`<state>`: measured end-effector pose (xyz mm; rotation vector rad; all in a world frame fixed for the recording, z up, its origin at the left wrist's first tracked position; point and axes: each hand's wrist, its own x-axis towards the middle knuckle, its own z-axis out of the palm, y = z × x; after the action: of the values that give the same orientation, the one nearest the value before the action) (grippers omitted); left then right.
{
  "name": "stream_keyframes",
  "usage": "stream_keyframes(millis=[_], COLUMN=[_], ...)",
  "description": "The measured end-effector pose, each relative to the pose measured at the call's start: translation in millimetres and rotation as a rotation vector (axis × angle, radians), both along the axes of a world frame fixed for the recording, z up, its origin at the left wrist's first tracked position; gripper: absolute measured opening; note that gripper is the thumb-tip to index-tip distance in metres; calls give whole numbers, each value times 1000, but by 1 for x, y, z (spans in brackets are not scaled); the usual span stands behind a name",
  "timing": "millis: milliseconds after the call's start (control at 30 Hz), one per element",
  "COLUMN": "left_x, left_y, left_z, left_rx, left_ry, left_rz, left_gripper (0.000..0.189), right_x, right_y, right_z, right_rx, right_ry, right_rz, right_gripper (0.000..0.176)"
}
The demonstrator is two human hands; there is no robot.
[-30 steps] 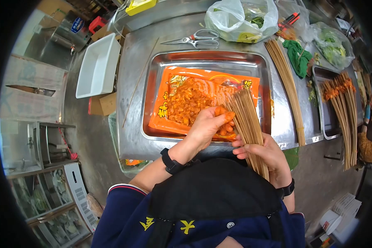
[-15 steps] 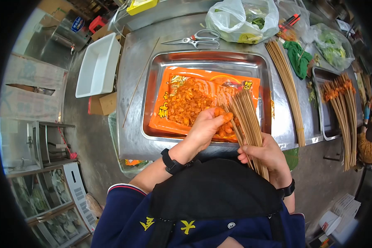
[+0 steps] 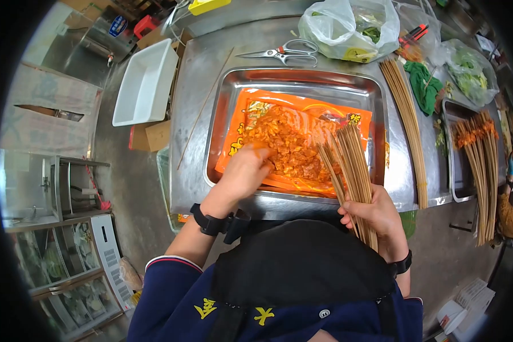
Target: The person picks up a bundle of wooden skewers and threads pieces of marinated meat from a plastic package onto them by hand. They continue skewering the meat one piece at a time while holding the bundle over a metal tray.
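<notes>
Two hands are over the desk (image 3: 194, 114). The left hand (image 3: 242, 171) curls its fingers into the marinated meat (image 3: 290, 145) on an orange bag (image 3: 279, 101) in the steel tray (image 3: 302, 77); I cannot tell whether it grips a piece. To its right, the right hand (image 3: 373, 214) is clamped around a bundle of skewers (image 3: 350, 165), which fans over the tray's near rim. Loose skewers (image 3: 407, 119) lie beyond that hand, farther right.

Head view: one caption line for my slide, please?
Left hand in marinated meat in a steel tray; right hand grips bamboo skewers.
</notes>
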<state>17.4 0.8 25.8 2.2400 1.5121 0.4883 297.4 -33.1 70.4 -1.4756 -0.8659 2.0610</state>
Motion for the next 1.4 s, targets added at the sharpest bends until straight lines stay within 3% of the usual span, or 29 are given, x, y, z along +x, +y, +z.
stream_keyframes(millis=[33, 267, 367, 433, 467, 533, 767, 833, 967, 1033, 1067, 1133, 1167, 1267, 1400], left_x=[5, 15, 14, 17, 18, 22, 18, 17, 21, 21, 22, 24, 25, 31, 39], left_y=[-4, 2, -1, -1, -2, -4, -1, -2, -2, 2, 3, 5, 6, 6, 5], left_z=[5, -1, 0, 7, 1, -14, 7, -3, -1, -1, -2, -2, -2, -2, -5], left_rx=[-111, -234, -185, -468, -468, -344, -445, -240, -340, -789, -790, -867, -866, -853, -905], left_ry=[126, 229, 41, -224, -225, -463, -126, -28, -78, -697, -695, -1183, -1183, -1499, -1643], left_rz=[65, -35, 14, 253, 254, 252, 97, 27, 67, 299, 298, 384, 383, 402, 488], left_gripper=[22, 23, 19, 15, 15, 14, 22, 24, 17, 17, 17, 21, 21, 27, 25], right_x=[0, 1, 2, 0, -1, -2, 0, -1, -1, -1, 0, -2, -3, -4, -6], right_y=[0, -1, -2, -2, -1, -1, -2, -2, -2, -2, -3, -3, -4, -5, -6], right_z=[-1, -3, -4, -4, -3, -2, -5, -6, -3, -4, -5, -5, -5, -4, -4], right_rx=[2, 5, 11, 13, 18, 15, 43, 35, 37, 48, 56, 55, 55, 76, 82], right_ry=[2, 5, -1, -3, -10, -14, -13, -7, -19, -11, -6, 12, 29, 26, 51], right_rz=[6, 18, 33, 52, 71, 75, 103, 102, 102, 113, 124, 125, 129, 139, 142], right_gripper=[16, 16, 16, 16, 16, 16, 16, 16, 16, 16, 15, 15, 14, 13, 13])
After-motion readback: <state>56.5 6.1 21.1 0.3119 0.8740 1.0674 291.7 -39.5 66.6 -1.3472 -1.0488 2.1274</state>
